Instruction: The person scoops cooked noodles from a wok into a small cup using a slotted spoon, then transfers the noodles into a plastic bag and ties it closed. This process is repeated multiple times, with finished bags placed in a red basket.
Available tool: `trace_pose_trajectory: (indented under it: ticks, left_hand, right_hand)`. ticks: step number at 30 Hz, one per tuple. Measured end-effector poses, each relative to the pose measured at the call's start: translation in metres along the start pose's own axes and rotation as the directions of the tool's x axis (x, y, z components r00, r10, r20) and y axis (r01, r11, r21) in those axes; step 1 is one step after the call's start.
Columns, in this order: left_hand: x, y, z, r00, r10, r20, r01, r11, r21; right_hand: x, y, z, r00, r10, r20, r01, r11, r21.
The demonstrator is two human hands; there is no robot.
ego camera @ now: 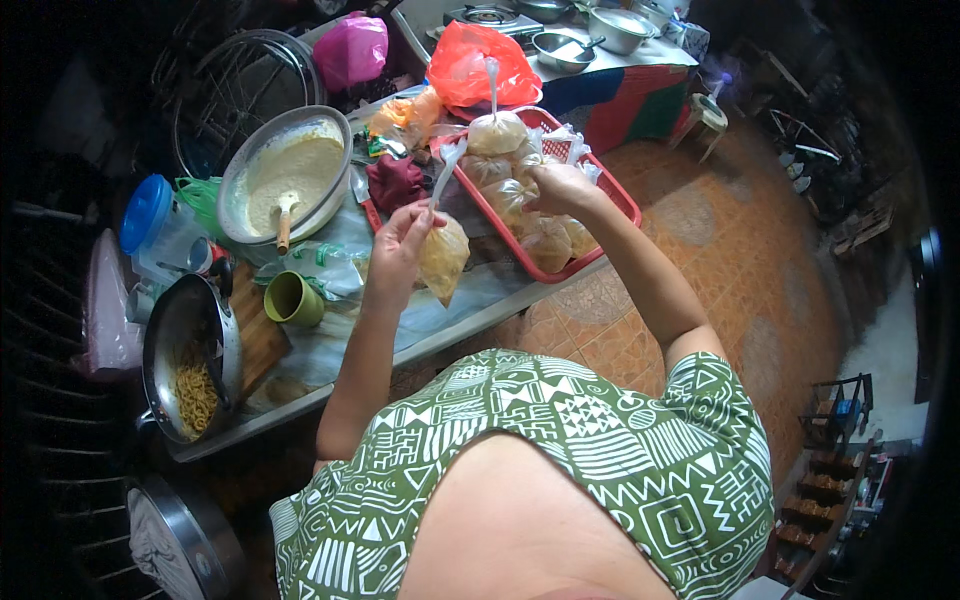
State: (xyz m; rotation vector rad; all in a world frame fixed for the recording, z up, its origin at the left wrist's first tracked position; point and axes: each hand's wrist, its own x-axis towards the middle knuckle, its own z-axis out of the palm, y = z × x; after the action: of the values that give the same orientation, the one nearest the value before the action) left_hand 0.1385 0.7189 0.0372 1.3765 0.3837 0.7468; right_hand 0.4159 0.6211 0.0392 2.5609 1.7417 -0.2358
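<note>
My left hand [405, 236] grips the twisted neck of a clear plastic bag of yellowish food [444, 259], which hangs over the table. Its loose top sticks up above my fingers. To the right stands a red plastic basket [531, 271] with several knotted bags of food in it. My right hand [559, 187] reaches over the basket, its fingers at the bags inside; whether it grips one I cannot tell. A pale filled bag [496, 133] with its neck upright lies at the basket's far left corner.
A bowl of batter [289, 184] with a wooden-handled spatula [284, 225], a green cup [294, 298] and a wok with noodles [193, 397] stand left, the wok beside a wooden board [259, 330]. A red plastic bag [480, 67] lies behind. Further back are a gas stove [491, 19] and metal pots.
</note>
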Motion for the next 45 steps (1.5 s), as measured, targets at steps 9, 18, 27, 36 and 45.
trace_pose_trajectory:
  ticks: [9,18,27,36,45]
  left_hand:
    - [0.057,0.036,0.045,0.997,0.068,-0.025,-0.067,0.996,0.062]
    - [0.105,-0.026,0.096,1.0,-0.001,0.027,-0.002,0.995,0.103]
    - [0.114,-0.074,0.102,0.998,0.042,0.044,-0.06,0.823,0.565]
    - [0.106,-0.069,0.11,0.961,0.278,0.019,-0.199,0.639,0.743]
    - [0.041,-0.051,0.121,0.959,-0.009,0.284,-0.271,0.269,0.924]
  right_hand:
    - [0.004,0.031,-0.016,0.95,-0.089,-0.299,0.257,0.767,0.588]
    - [0.006,0.125,-0.078,0.952,0.021,-0.305,0.274,0.384,0.882]
    - [-0.012,0.154,-0.062,0.98,0.058,-0.192,0.18,0.175,0.968]
    - [-0.01,0.147,-0.051,0.961,0.011,-0.276,0.268,0.209,0.941]
    - [0.018,0.109,-0.073,0.796,-0.217,-0.565,0.601,0.39,0.697]
